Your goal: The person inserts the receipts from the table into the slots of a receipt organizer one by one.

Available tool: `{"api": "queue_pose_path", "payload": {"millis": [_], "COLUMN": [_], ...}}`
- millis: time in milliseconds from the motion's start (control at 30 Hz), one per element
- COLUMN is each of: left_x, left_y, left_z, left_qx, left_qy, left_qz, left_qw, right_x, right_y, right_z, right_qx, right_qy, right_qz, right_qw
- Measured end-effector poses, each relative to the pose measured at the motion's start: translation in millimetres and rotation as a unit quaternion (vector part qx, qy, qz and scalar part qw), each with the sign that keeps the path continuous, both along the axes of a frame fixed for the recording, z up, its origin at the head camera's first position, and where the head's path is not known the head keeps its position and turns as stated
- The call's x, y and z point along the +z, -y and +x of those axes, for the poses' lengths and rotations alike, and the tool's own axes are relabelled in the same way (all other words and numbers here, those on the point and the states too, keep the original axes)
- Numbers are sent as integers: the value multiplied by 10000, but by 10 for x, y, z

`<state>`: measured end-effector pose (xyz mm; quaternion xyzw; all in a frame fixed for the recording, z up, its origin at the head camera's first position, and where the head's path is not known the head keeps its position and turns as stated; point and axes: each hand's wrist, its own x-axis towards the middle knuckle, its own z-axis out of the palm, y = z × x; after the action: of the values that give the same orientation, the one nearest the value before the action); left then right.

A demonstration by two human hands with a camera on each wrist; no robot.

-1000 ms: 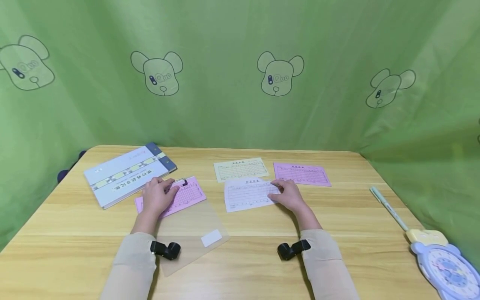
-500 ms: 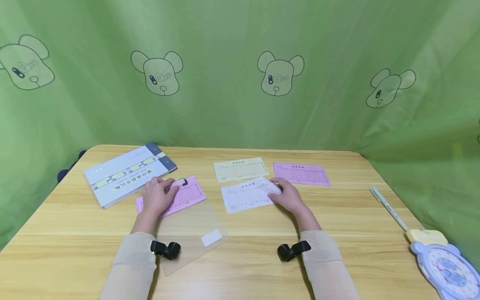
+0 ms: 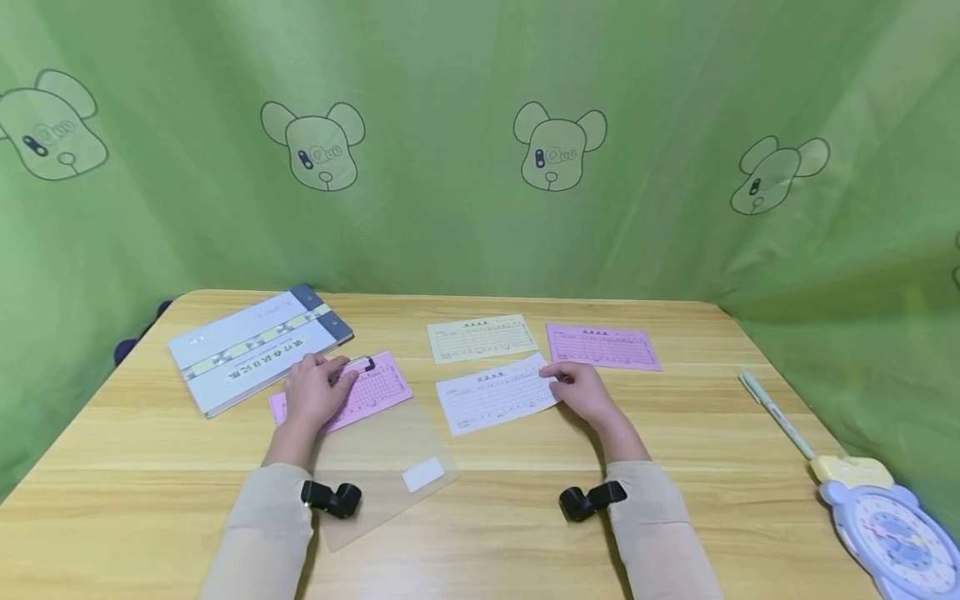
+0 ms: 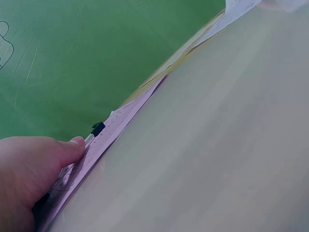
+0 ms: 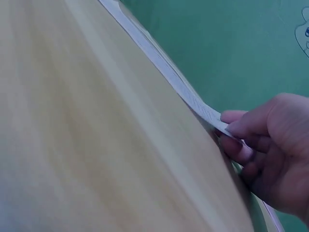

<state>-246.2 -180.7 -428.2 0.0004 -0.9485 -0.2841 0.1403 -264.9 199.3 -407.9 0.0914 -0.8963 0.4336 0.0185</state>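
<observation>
In the head view my left hand (image 3: 313, 393) is at the top of a translucent clipboard (image 3: 375, 492), with the thumb on its metal clip (image 3: 362, 364). A pink printed slip (image 3: 378, 389) lies across the board at the clip, partly covered by the hand. The left wrist view shows the thumb against the clip with its black end (image 4: 98, 128); the other fingers are hidden there. My right hand (image 3: 587, 396) pinches the right edge of a white printed slip (image 3: 491, 396) between thumb and fingers. In the right wrist view that slip's held corner (image 5: 212, 118) is raised off the table.
Behind the white slip lie a pale green slip (image 3: 480, 339) and another pink slip (image 3: 603, 347). A blue-grey account book (image 3: 258, 346) sits at the left. A pen (image 3: 776, 415), a yellow block (image 3: 852, 472) and a blue bear-shaped clock (image 3: 896, 537) line the right edge.
The white slip has turned and slid slightly left and toward the front, uncovering more of the pale green one. My right hand has shifted slightly right; the left hand stays where it was.
</observation>
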Motion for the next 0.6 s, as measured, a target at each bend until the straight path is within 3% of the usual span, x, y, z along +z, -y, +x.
{"api": "queue_pose_path", "payload": {"millis": [133,233,333,600], "left_x": [5,8,6,13], "left_y": [2,-2,1,6], "left_z": [2,1,-4,3], "left_qx": [-9,-17,-28,-8], "left_qy": [-9,12,7,37], "left_qz": [6,10,16,24], "left_qw": [10000,10000,10000,10000], "right_x": [9,21,56,167], "right_y": [-72,-125,-152,-73], "right_z": [1,-6,-10,6], "right_qx": [-37,-61,65,604], "right_qy": [552,1125,1428,1351], "right_qz": [-721,-1343,-1742,-1974], "right_qw": [9959,9845,9743,9691]}}
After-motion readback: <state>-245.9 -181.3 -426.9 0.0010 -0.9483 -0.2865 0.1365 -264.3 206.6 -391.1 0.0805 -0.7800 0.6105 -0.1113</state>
